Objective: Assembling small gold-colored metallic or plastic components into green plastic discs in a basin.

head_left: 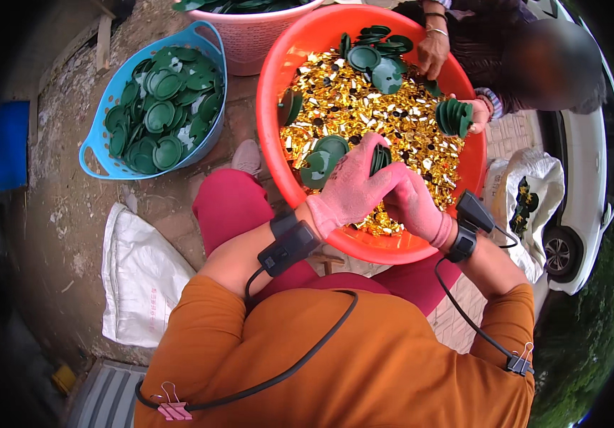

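Both my hands wear pink gloves and meet over the near part of a wide red tub (273, 153). Small gold, white and black pieces (371, 107) fill that tub. My left hand (353, 184) is closed round a short stack of green discs (380, 158), seen edge-on past its thumb. Against it rests my right hand (418, 205), its fingers curled and bent inward; what they pinch, if anything, is hidden. Beside my left hand, loose green discs (323, 161) lie on the gold pieces. More green discs (378, 58) are heaped at the tub's far side.
At left stands a blue basket (98, 151) of green discs, with a pink basket (239, 43) behind. Across the tub, a co-worker's hand (433, 53) reaches in; the other holds a disc stack (454, 117). White sacks (136, 278) and a white car (585, 157) flank me.
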Demonstrator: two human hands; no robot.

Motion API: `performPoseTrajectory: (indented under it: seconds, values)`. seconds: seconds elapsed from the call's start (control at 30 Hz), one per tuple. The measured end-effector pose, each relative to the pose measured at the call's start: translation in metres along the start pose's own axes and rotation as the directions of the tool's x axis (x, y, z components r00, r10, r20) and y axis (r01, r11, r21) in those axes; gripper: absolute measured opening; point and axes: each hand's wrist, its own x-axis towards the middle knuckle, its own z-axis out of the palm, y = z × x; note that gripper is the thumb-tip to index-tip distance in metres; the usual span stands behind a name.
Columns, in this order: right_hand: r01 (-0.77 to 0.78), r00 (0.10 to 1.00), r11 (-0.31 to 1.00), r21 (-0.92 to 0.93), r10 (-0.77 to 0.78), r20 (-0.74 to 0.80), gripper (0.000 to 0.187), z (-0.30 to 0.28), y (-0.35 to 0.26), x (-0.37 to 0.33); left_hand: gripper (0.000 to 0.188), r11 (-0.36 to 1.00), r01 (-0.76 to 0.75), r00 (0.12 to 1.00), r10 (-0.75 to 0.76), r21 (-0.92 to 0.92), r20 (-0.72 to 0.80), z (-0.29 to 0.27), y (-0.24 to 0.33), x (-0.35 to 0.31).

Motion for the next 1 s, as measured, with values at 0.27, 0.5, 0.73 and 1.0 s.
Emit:
performPoseTrajectory:
  seconds: [0.27,0.5,0.73,1.0]
  values:
    - [-0.202,0.895,0.945,0.259,0.285,-0.343,0.030,-0.012,0.010,-0.060,0.038,0.678,0.690,0.701,-0.543,-0.251,0.462,0.034,0.005,0.001]
    - [0.525,0.711,0.674,0.520,-0.012,-0.703,0.051,-0.117,-0.010,-0.156,0.048,0.303,0.702,0.704,-0.429,-0.644,0.566,0.011,-0.018,0.001]
    - [-0.164,0.801,0.983,-0.082,0.084,-0.592,0.017,-0.072,0.030,-0.093,0.051,0.138,0.621,0.776,-0.248,-0.772,0.580,0.002,-0.018,0.013]
    - [-0.356,0.901,0.006,-0.934,0.268,-0.342,0.042,-0.040,0.054,-0.049,0.040,0.638,0.564,0.810,-0.552,-0.525,0.200,0.005,0.002,0.017]
